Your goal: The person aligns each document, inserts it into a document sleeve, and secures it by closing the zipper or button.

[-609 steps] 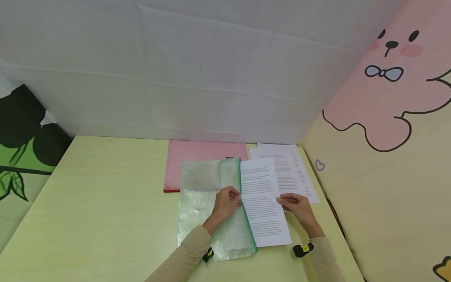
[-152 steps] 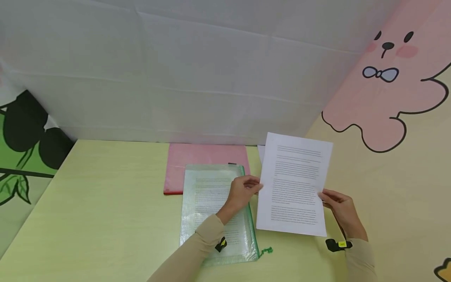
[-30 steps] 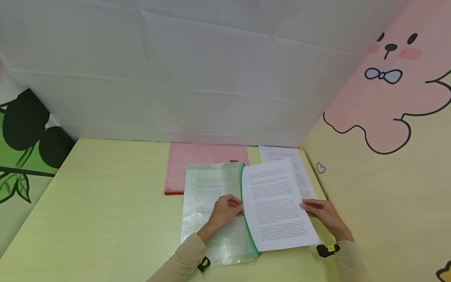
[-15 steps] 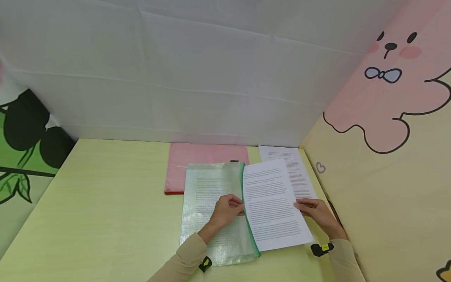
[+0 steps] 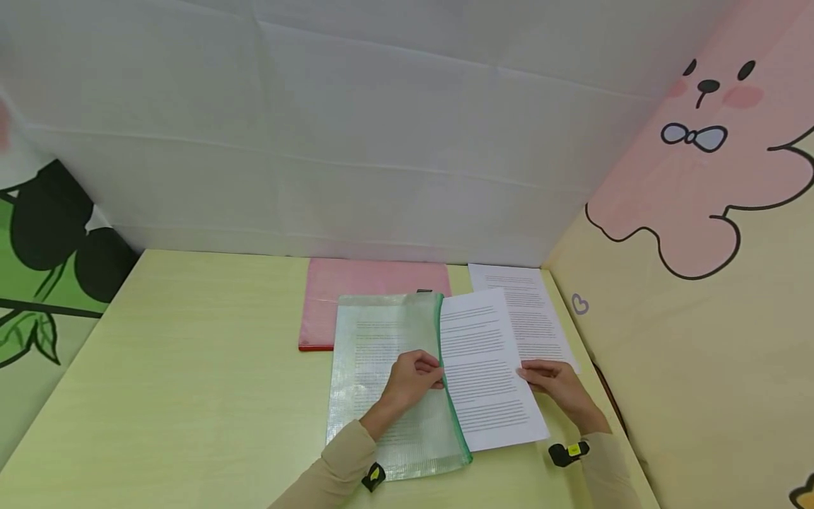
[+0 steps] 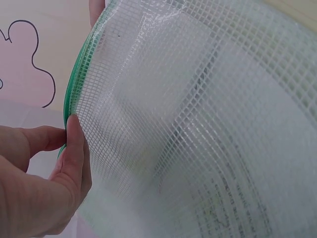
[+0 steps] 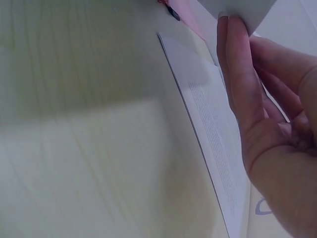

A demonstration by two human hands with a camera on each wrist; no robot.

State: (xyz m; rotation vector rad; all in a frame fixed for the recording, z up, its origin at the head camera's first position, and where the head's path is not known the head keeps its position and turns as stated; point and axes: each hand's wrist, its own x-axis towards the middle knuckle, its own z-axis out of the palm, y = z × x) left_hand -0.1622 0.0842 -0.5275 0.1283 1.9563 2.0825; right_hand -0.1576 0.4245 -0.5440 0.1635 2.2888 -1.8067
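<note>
A translucent mesh zipper pouch (image 5: 388,318) with a green edge lies on the table, and printed text shows through it. My left hand (image 5: 408,382) pinches the green edge of its mouth between thumb and fingers; in the left wrist view that edge (image 6: 74,84) bows outward. With the right hand (image 5: 559,392) I pinch the right edge of a white printed sheet (image 5: 480,375). The sheet's left side meets the pouch mouth and is hidden behind the green edge. In the right wrist view a corner of the sheet (image 7: 240,10) shows at my fingertips.
Behind the mesh pouch lies a pink pouch (image 5: 375,276) with a red edge, partly covered by it. More printed paper (image 5: 540,318) lies at the table's back right, beside the right wall. A white cloth wall (image 5: 381,141) bounds the back of the table (image 5: 210,367).
Over the last second my right hand has moved left with the sheet, and more of it is past the green edge. Five seconds ago a printed sheet was held up right of the pouch.
</note>
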